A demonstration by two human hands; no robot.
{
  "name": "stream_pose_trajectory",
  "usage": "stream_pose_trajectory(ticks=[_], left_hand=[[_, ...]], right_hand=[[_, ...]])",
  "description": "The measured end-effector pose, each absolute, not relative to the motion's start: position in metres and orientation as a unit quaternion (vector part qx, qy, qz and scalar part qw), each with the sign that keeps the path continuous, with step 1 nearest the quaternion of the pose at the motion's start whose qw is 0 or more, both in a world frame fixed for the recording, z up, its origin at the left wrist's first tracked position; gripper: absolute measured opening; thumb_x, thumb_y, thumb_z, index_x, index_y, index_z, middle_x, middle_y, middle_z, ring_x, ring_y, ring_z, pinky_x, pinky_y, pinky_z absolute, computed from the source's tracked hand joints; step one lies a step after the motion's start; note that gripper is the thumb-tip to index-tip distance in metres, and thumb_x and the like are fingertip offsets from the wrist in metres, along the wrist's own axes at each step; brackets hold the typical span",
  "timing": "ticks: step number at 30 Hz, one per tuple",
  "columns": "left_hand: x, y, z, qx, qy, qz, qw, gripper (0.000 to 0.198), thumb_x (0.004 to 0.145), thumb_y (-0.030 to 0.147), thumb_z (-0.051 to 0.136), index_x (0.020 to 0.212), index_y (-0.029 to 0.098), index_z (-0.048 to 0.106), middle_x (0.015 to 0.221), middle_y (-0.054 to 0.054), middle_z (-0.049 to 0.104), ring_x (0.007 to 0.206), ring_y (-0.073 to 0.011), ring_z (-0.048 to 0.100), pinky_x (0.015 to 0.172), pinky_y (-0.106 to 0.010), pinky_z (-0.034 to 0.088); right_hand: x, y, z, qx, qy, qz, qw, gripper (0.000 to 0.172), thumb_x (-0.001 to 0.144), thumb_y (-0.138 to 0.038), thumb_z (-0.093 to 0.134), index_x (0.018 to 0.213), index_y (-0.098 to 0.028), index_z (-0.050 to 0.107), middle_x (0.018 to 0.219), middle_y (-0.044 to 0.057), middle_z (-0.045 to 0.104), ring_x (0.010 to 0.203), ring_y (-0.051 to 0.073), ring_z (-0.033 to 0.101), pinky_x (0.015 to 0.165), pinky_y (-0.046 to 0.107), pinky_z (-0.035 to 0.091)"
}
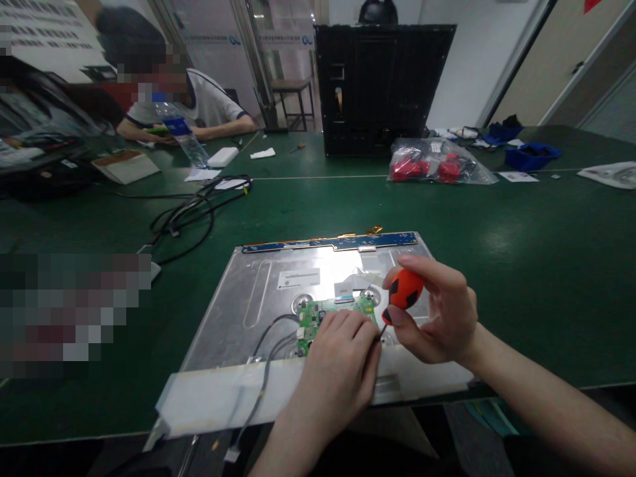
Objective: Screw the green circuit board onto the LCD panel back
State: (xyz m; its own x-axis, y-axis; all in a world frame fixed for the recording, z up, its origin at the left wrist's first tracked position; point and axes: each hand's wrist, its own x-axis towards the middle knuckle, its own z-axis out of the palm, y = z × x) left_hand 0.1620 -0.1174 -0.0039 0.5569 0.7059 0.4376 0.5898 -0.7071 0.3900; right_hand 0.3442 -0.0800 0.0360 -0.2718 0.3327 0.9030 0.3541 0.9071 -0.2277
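My right hand grips a short, stubby screwdriver with an orange and black handle, its thin shaft slanting down to the left. The shaft's tip goes out of sight beside the fingers of my left hand. Those fingers are curled together over a green circuit board and cover much of it; whatever they may pinch is hidden. Under the board lies a silver metal display panel with a white label and a blue circuit strip along its far edge. Grey cables run from the board's left side.
Black cables lie coiled at the left near a plastic bottle. A large black panel stands upright behind, with a clear bag of red parts before it. Blue trays sit back right. Another person sits across the green table.
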Motion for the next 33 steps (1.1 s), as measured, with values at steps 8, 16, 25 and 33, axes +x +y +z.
stream_pose_trajectory(ticks=[8, 16, 25, 33], left_hand=[[0.1629, -0.1177, -0.0024, 0.875, 0.363, 0.310, 0.084, 0.012, 0.092, 0.008, 0.058, 0.095, 0.019, 0.060, 0.092, -0.007, 0.070, 0.086, -0.0275, 0.065, 0.076, -0.041, 0.052], [0.1626, -0.1186, -0.0035, 0.877, 0.373, 0.294, 0.081, 0.012, 0.093, 0.009, 0.057, 0.097, 0.019, 0.062, 0.099, -0.010, 0.073, 0.089, -0.0285, 0.066, 0.078, -0.042, 0.052], [0.1632, -0.1177, -0.0032, 0.876, 0.367, 0.299, 0.093, 0.011, 0.094, 0.009, 0.057, 0.094, 0.020, 0.061, 0.098, -0.008, 0.072, 0.089, -0.0276, 0.065, 0.078, -0.041, 0.051], [0.1617, -0.1181, -0.0029, 0.875, 0.366, 0.302, 0.096, 0.012, 0.094, 0.008, 0.056, 0.094, 0.020, 0.059, 0.095, -0.007, 0.071, 0.089, -0.0272, 0.065, 0.078, -0.041, 0.052]], right_hand=[[0.3435, -0.0768, 0.0419, -0.212, -0.808, -0.033, 0.548, 0.060, 0.094, -0.022, 0.067, 0.151, -0.016, 0.047, 0.081, 0.000, 0.072, 0.064, 0.018, 0.068, 0.054, 0.028, 0.060], [0.3422, -0.0772, 0.0427, -0.241, -0.807, -0.073, 0.533, 0.054, 0.098, -0.026, 0.069, 0.148, -0.018, 0.051, 0.085, 0.001, 0.076, 0.063, 0.017, 0.070, 0.054, 0.027, 0.061], [0.3436, -0.0809, 0.0404, -0.259, -0.804, -0.062, 0.531, 0.064, 0.090, -0.016, 0.059, 0.153, -0.018, 0.046, 0.088, 0.001, 0.074, 0.052, 0.014, 0.063, 0.045, 0.025, 0.057], [0.3464, -0.0821, 0.0405, -0.260, -0.816, -0.039, 0.514, 0.069, 0.089, -0.018, 0.056, 0.157, -0.016, 0.042, 0.105, 0.008, 0.077, 0.059, 0.017, 0.066, 0.050, 0.029, 0.059]])
